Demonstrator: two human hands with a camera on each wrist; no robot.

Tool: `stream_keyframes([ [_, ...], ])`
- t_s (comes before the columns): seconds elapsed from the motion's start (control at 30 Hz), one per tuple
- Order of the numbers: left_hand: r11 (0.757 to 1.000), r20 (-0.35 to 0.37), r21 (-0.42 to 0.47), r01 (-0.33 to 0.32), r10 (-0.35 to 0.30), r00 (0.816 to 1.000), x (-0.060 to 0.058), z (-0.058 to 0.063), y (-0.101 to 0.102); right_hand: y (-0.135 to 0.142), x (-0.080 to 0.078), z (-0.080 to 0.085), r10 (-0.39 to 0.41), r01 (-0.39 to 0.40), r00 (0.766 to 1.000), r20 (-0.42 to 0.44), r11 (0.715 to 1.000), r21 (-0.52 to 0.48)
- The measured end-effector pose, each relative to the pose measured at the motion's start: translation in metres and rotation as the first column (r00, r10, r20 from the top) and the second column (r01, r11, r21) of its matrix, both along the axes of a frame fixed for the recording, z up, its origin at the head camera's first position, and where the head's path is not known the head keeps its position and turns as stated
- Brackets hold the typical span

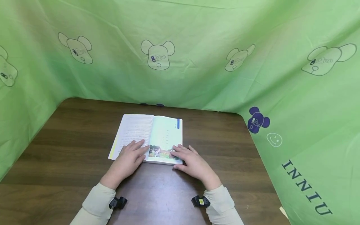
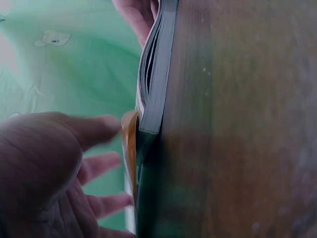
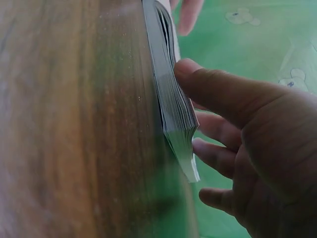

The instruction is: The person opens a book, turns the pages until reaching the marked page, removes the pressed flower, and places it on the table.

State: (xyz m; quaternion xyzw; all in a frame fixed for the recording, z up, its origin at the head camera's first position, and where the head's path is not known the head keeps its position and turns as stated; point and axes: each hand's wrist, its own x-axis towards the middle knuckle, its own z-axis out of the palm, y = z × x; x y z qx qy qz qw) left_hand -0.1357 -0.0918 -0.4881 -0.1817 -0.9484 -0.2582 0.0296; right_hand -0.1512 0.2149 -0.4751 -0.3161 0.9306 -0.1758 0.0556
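Observation:
An open book lies on the table, its left page full of printed lines and its right page bearing short text above a coloured picture. My left hand rests on the lower part of the left page with its fingers spread. Over the lower right corner lies my right hand, fingers extended across the picture. In the right wrist view the right thumb is right at the edge of the thick page block. The left wrist view shows the left thumb by a curved page edge.
The brown wooden table spreads around the book. A green cloth printed with bear heads hangs behind it and along both sides. Each wrist wears a small black camera, such as the left one.

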Motion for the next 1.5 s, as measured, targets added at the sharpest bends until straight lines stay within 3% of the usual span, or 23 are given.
stream_keyframes([
  [0.13,1.000,0.060,-0.021,0.001,0.000,0.998,0.003,0.001,0.000,-0.001,0.000,0.001,-0.019,0.019,1.000,-0.025,1.000,0.019],
  [0.47,0.998,0.084,-0.063,-0.009,0.015,0.996,0.005,0.005,0.005,0.002,-0.001,0.001,-0.021,0.022,0.999,-0.039,1.000,0.020],
  [0.73,0.999,0.072,-0.046,-0.021,0.024,0.997,0.004,0.006,0.004,0.003,-0.002,0.004,0.037,-0.034,0.995,-0.092,0.999,0.030],
  [0.87,0.999,0.054,-0.046,0.027,-0.025,0.998,0.004,0.005,0.005,0.003,-0.001,0.005,0.077,-0.070,0.987,-0.138,0.996,0.052],
  [1.0,0.994,0.051,-0.057,0.089,-0.086,0.995,0.004,0.005,0.008,0.003,-0.001,0.005,0.093,-0.084,0.974,-0.204,0.995,0.055],
  [1.13,0.995,0.105,-0.029,0.095,-0.092,0.990,0.004,0.005,0.010,0.003,-0.002,0.004,0.052,-0.057,0.951,-0.304,0.998,-0.007],
  [1.3,0.997,0.140,-0.017,0.080,-0.077,0.987,0.005,0.007,0.013,0.001,-0.004,0.004,-0.025,-0.004,0.926,-0.377,0.997,-0.075],
  [1.5,0.999,0.061,-0.033,0.009,-0.007,0.998,0.007,0.007,0.021,-0.002,-0.001,0.006,-0.095,0.032,0.898,-0.430,0.988,-0.152],
])
